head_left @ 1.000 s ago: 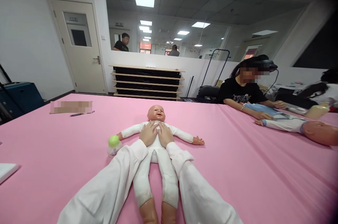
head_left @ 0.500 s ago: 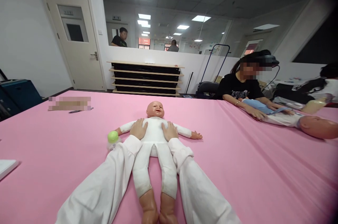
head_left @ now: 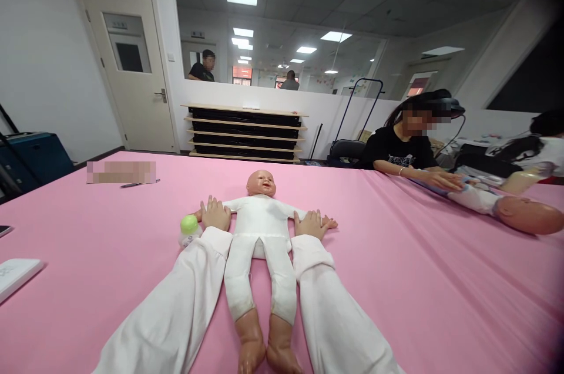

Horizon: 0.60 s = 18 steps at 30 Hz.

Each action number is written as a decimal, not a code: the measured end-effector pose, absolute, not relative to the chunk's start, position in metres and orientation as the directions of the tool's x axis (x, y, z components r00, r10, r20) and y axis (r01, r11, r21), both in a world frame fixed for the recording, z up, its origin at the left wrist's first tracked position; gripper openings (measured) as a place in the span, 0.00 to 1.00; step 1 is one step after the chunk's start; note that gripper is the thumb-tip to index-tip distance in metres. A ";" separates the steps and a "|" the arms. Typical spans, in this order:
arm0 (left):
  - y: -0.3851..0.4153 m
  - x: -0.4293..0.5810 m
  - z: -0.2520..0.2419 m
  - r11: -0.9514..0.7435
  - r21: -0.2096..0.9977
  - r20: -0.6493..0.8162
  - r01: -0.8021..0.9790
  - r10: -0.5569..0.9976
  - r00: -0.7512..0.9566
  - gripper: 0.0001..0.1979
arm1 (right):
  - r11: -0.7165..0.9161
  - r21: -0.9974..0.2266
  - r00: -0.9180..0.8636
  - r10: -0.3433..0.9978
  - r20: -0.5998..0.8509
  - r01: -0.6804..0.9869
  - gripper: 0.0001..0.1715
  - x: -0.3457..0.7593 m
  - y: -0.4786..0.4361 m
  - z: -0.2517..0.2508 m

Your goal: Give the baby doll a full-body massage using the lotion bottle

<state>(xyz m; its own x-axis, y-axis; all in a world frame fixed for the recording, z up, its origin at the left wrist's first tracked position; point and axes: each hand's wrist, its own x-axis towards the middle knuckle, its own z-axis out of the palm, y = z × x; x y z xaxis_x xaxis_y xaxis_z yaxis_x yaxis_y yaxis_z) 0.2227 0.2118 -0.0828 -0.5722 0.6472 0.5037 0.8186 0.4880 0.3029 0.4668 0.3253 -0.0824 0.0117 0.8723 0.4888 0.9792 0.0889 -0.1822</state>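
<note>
A baby doll [head_left: 261,227] in a white suit lies face up on the pink table cover [head_left: 396,280], head away from me and bare feet toward me. My left hand [head_left: 214,214] rests flat on the doll's outstretched arm on the left, fingers spread. My right hand [head_left: 311,223] lies flat on its other arm, fingers spread, close to the doll's small hand. Both my sleeves are white. A small bottle with a green cap [head_left: 189,231] lies just left of my left wrist.
A white device [head_left: 15,276] and a dark phone corner [head_left: 4,231] sit at the left edge. A pen [head_left: 138,184] lies far left. To the right, a person in black [head_left: 403,148] handles another doll [head_left: 506,206]. Shelving [head_left: 245,134] and a door [head_left: 132,71] stand behind.
My two hands have slid apart from the middle of the doll's chest, outward along its arms. The doll's arms now lie spread under my palms.
</note>
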 end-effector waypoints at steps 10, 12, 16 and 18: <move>0.210 0.226 -0.079 0.336 0.454 0.576 0.826 0.597 -0.559 0.20 | 0.306 -0.463 0.047 0.792 0.608 0.831 0.26 0.467 0.332 -0.089; 0.209 0.228 -0.079 0.267 0.507 0.572 0.820 0.607 -0.551 0.19 | 0.363 -0.544 0.042 0.803 0.594 0.757 0.26 0.466 0.330 -0.093; 0.201 0.235 -0.082 0.133 0.628 0.551 0.767 0.619 -0.559 0.17 | 0.460 -0.629 0.075 0.768 0.637 0.627 0.27 0.461 0.321 -0.106; 0.194 0.241 -0.086 0.067 0.684 0.533 0.726 0.633 -0.561 0.16 | 0.459 -0.672 0.118 0.769 0.628 0.581 0.28 0.455 0.315 -0.112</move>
